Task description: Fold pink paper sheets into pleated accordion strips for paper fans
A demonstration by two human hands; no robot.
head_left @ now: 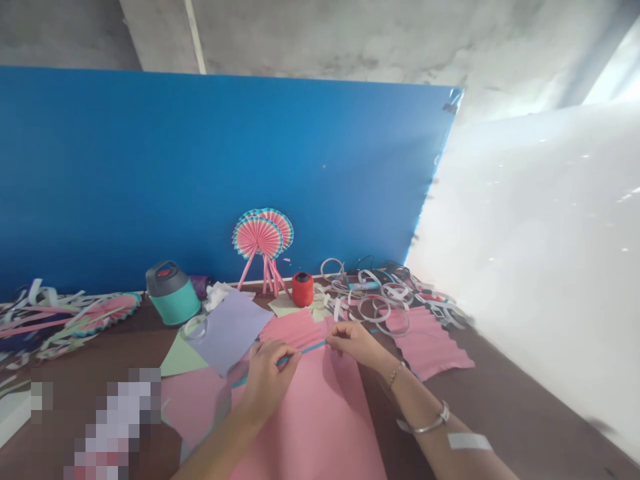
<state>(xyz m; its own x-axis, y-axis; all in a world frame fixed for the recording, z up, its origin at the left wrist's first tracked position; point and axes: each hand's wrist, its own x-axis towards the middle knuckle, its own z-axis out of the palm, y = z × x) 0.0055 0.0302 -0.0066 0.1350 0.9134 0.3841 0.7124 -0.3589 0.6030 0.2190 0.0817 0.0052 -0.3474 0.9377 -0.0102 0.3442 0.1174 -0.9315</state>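
While the left hand [267, 377] and right hand [353, 343] each pinch a thin teal paper strip [305, 351], they stay just apart, fingertips close together along it. The strip lies nearly flat, running slantwise across a large pink paper sheet [310, 427], and its lower end pokes out past the left hand. Beyond the fingertips, a pleated pink paper piece [295, 330] sits against the top of that sheet. A looser, wavy pink sheet [427, 343] lies to the right of the right hand, which wears a thin chain bracelet [395, 375] and a metal bangle [430, 421], with a white bandage strip [469, 441] on the forearm. Left of the hands, a lavender paper sheet [230, 330] overlaps a pale green one [183, 357] on the brown surface [115, 340]. Farther back stand a red thread spool [303, 289], a teal-and-grey flask [173, 293] and a pink-and-teal paper fan [263, 237] on pink sticks, leaning against a blue board [200, 173]. A heap of white paper rings [373, 300] lies at back right.
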